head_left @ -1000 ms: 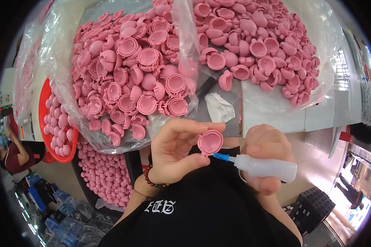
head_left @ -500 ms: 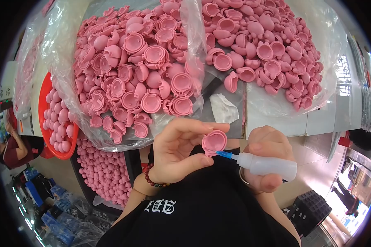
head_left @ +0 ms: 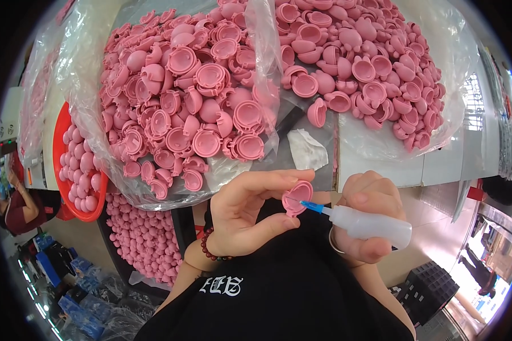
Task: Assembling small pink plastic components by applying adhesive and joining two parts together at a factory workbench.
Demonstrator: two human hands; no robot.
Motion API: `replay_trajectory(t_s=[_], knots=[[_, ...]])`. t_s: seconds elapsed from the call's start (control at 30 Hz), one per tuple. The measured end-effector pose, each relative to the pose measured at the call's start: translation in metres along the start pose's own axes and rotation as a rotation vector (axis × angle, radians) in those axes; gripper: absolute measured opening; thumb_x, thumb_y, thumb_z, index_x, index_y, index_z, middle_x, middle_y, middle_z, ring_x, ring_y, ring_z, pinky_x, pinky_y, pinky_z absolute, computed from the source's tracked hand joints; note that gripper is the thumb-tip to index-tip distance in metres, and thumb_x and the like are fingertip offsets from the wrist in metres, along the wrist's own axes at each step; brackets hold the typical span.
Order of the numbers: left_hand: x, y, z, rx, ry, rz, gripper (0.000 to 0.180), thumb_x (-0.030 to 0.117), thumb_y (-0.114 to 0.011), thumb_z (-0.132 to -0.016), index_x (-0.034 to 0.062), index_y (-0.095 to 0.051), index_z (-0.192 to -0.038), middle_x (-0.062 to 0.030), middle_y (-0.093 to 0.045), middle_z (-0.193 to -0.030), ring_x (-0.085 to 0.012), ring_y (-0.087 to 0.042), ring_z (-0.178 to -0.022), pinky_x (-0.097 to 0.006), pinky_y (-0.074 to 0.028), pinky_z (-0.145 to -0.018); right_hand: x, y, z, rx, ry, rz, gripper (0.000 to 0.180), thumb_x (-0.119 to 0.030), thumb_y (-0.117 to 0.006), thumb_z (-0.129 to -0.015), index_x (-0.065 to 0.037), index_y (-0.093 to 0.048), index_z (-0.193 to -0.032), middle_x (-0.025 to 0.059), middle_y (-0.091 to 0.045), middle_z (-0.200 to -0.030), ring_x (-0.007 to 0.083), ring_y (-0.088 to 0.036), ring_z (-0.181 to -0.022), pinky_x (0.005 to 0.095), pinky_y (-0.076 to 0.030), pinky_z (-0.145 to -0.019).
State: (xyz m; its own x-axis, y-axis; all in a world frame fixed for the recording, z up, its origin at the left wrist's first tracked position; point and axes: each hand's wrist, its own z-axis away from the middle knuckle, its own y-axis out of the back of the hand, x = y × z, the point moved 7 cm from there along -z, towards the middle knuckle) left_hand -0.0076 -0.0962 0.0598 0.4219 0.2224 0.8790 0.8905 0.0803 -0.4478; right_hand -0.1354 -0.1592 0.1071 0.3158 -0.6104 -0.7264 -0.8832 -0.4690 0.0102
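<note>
Between thumb and fingers, my left hand (head_left: 247, 210) pinches a pink half-shell (head_left: 294, 196), its hollow side turned toward the right. My right hand (head_left: 370, 199) is wrapped round a translucent white squeeze bottle (head_left: 370, 227), which lies nearly level. The bottle's blue dispensing tip (head_left: 311, 206) reaches the hollow of the shell; whether it touches the inside or any liquid comes out, I cannot make out. Just beyond my hands lies a large heap of similar pink shells (head_left: 182, 113) on clear plastic.
A second heap of pink shells (head_left: 364, 74) spreads at the far right. A crumpled white tissue (head_left: 308, 150) lies on the table between. At left stands a red basket (head_left: 60, 165) of pink balls, with a dark crate (head_left: 183, 227) of small pink pieces below. Another person (head_left: 23, 204) is at the far left.
My left hand has turned the half-shell so its opening is seen more edge-on. The blue tip has shifted from the shell's lower rim up into its hollow.
</note>
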Motion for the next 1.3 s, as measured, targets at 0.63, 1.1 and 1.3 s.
replay_trajectory(t_s=[0.63, 1.1, 1.3], knots=[[0.001, 0.0, 0.002, -0.031, -0.012, -0.04, 0.044, -0.004, -0.065, -0.066, -0.0016, -0.042, -0.103, -0.0318, -0.046, -0.108, -0.0253, -0.052, -0.097, -0.033, -0.042, -0.084, 0.001, 0.007, 0.003, 0.073, -0.039, -0.013, 0.057, -0.048, -0.039, -0.083, 0.007, -0.053, -0.089, 0.0066, -0.041, -0.066, 0.0122, -0.034, -0.047, 0.0237, -0.023, -0.039], [0.007, 0.0, 0.002, -0.027, -0.112, -0.116, 0.043, -0.004, -0.066, -0.066, -0.0005, -0.043, -0.103, -0.0305, -0.047, -0.108, -0.0244, -0.053, -0.097, -0.031, -0.042, -0.083, 0.002, 0.013, 0.004, 0.124, -0.094, 0.081, 0.055, -0.045, -0.041, -0.083, 0.008, -0.055, -0.088, 0.0065, -0.042, -0.065, 0.0116, -0.034, -0.048, 0.0236, -0.022, -0.041], [0.01, 0.004, 0.001, 0.016, -0.183, -0.144, 0.046, -0.001, -0.068, -0.065, 0.0011, -0.041, -0.102, -0.0298, -0.048, -0.106, -0.0233, -0.053, -0.096, -0.029, -0.042, -0.081, 0.001, 0.014, 0.007, 0.122, -0.096, 0.088, 0.054, -0.046, -0.042, -0.082, 0.007, -0.054, -0.081, 0.0062, -0.042, -0.061, 0.0123, -0.034, -0.046, 0.0242, -0.021, -0.04]])
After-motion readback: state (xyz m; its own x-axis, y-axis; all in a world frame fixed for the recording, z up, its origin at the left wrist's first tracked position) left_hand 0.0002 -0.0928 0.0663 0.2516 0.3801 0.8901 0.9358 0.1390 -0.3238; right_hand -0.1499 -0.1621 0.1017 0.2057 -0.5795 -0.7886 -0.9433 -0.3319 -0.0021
